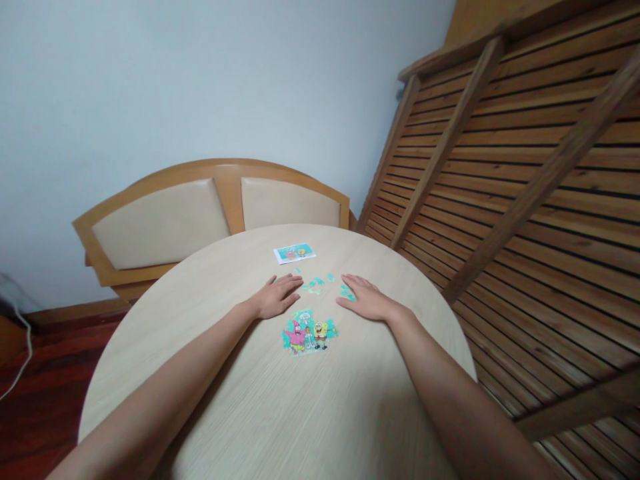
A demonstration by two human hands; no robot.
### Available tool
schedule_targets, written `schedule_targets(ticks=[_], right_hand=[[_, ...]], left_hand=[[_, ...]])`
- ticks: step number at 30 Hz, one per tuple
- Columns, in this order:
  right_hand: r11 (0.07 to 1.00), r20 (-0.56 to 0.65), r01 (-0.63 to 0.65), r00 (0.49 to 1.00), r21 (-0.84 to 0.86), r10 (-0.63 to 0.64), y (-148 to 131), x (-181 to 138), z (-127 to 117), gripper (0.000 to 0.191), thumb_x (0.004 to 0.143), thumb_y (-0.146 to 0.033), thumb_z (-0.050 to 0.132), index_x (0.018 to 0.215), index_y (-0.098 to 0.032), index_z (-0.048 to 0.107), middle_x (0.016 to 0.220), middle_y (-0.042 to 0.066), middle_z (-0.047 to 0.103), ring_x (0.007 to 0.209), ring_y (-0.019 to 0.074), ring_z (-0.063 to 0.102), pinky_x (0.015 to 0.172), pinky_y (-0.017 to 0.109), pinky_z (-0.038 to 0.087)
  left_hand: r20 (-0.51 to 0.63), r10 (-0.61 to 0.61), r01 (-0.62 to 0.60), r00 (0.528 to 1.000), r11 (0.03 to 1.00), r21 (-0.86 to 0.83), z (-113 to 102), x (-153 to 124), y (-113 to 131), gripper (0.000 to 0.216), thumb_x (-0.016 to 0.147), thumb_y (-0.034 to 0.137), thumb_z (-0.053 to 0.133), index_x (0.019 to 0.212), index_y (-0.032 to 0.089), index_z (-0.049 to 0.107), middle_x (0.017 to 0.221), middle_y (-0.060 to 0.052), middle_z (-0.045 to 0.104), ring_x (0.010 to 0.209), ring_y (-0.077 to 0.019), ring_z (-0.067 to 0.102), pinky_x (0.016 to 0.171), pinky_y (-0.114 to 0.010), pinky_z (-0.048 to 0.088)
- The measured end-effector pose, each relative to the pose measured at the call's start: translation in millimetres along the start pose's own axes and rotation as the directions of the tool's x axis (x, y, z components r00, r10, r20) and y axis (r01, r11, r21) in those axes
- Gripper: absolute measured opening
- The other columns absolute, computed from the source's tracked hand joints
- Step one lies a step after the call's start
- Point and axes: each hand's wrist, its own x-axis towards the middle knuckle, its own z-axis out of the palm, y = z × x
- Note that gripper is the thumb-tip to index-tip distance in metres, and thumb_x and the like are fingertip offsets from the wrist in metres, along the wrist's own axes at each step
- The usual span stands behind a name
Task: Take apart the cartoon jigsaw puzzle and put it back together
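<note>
A partly joined jigsaw puzzle (306,333) with a pink starfish figure and a yellow sponge figure lies flat on the round table, its outline uneven. Beyond it, several loose teal puzzle pieces (316,283) are scattered between my hands. My left hand (277,297) rests palm down on the tabletop, left of those pieces, with fingers stretched out. On the other side my right hand (367,298) lies palm down with thumb and fingers apart, close to a few teal pieces (346,292). Neither hand holds anything that I can see.
A picture card (295,253) showing the same figures lies farther back on the pale round table (240,413). Behind the table stands a wooden headboard (227,193) with cream panels against the wall. A slatted wooden frame (500,167) leans at the right; a white cable (27,353) hangs at the left.
</note>
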Motion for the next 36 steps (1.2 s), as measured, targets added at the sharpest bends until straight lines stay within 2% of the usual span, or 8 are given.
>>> schedule_targets(ticks=[3, 6, 11, 14, 20, 27, 32, 36], right_hand=[[0.998, 0.093, -0.056, 0.994, -0.027, 0.058, -5.5, 1.3, 8.0, 0.088, 0.090, -0.072, 0.040, 0.157, -0.015, 0.028, 0.164, 0.015, 0.015, 0.152, 0.0366, 0.011, 0.121, 0.058, 0.011], [0.999, 0.119, 0.011, 0.993, -0.037, -0.007, -22.1, 4.3, 14.6, 0.089, 0.092, -0.073, 0.034, 0.158, -0.015, 0.021, 0.165, 0.013, 0.010, 0.153, 0.0336, 0.007, 0.122, 0.057, 0.006], [0.991, 0.080, 0.132, 0.988, -0.019, -0.130, -36.9, 7.7, 20.0, 0.077, 0.097, -0.063, 0.036, 0.158, -0.017, 0.023, 0.164, 0.012, 0.019, 0.153, 0.0303, 0.013, 0.122, 0.053, 0.013], [0.980, 0.009, 0.197, 0.980, -0.030, -0.197, -37.4, 8.7, 21.1, 0.061, 0.098, -0.054, 0.042, 0.151, -0.023, 0.041, 0.162, 0.011, 0.028, 0.150, 0.0319, 0.022, 0.119, 0.054, 0.020], [0.962, -0.137, 0.274, 0.952, -0.020, -0.274, -38.3, 10.0, 18.8, 0.032, 0.095, -0.038, 0.056, 0.121, -0.025, 0.070, 0.132, 0.010, 0.062, 0.128, 0.0269, 0.050, 0.110, 0.047, 0.036], [0.965, -0.146, 0.253, 0.959, 0.068, -0.241, -36.3, 7.1, 10.1, 0.014, 0.085, -0.032, 0.070, 0.093, -0.022, 0.073, 0.107, 0.007, 0.069, 0.111, 0.0249, 0.056, 0.101, 0.044, 0.040], [0.972, -0.122, 0.220, 0.970, 0.081, -0.209, -33.9, 3.7, 8.0, 0.016, 0.083, -0.033, 0.072, 0.092, -0.020, 0.070, 0.107, 0.008, 0.068, 0.113, 0.0258, 0.053, 0.101, 0.043, 0.039], [0.972, -0.104, 0.225, 0.971, 0.074, -0.217, -35.3, 0.8, 5.5, 0.018, 0.085, -0.032, 0.071, 0.099, -0.022, 0.071, 0.112, 0.009, 0.066, 0.115, 0.0262, 0.052, 0.102, 0.044, 0.038]], left_hand=[[-0.051, 0.120, -0.124, 0.991, 0.988, -0.090, 0.2, -5.5, 4.8, 0.040, 0.101, 0.035, 0.039, 0.136, 0.022, 0.052, 0.143, -0.012, 0.055, 0.138, -0.0244, 0.045, 0.115, -0.051, 0.034], [-0.130, 0.144, -0.167, 0.981, 0.967, -0.193, 1.6, -11.2, 9.0, 0.034, 0.101, 0.032, 0.038, 0.127, 0.021, 0.057, 0.128, -0.011, 0.064, 0.120, -0.0211, 0.059, 0.106, -0.040, 0.046], [-0.311, -0.016, -0.058, 0.950, 0.972, -0.226, 0.4, -19.0, 8.7, 0.030, 0.101, 0.033, 0.038, 0.111, 0.017, 0.062, 0.111, -0.011, 0.068, 0.105, -0.0215, 0.063, 0.097, -0.038, 0.050], [-0.364, -0.091, 0.028, 0.927, 0.984, -0.174, -2.5, -22.3, 4.6, 0.028, 0.099, 0.033, 0.041, 0.107, 0.017, 0.063, 0.106, -0.010, 0.069, 0.102, -0.0232, 0.063, 0.094, -0.039, 0.050], [-0.364, -0.161, 0.147, 0.917, 0.987, -0.065, -8.6, -28.4, 4.9, 0.028, 0.098, 0.034, 0.043, 0.099, 0.019, 0.066, 0.093, -0.008, 0.072, 0.086, -0.0238, 0.066, 0.080, -0.036, 0.050], [-0.288, -0.148, 0.146, 0.946, 0.989, -0.027, -19.5, -38.0, 20.8, 0.029, 0.099, 0.034, 0.042, 0.101, 0.022, 0.068, 0.090, -0.006, 0.075, 0.077, -0.0208, 0.067, 0.069, -0.031, 0.048], [-0.216, 0.054, -0.071, 0.975, 0.995, -0.068, -30.9, -46.4, 35.8, 0.026, 0.098, 0.035, 0.046, 0.103, 0.022, 0.069, 0.095, -0.006, 0.073, 0.086, -0.0200, 0.066, 0.081, -0.033, 0.050], [-0.120, 0.223, -0.236, 0.967, 0.965, -0.112, -34.4, -50.1, 40.9, 0.025, 0.095, 0.036, 0.052, 0.111, 0.023, 0.067, 0.106, -0.008, 0.070, 0.101, -0.0224, 0.064, 0.091, -0.036, 0.049]])
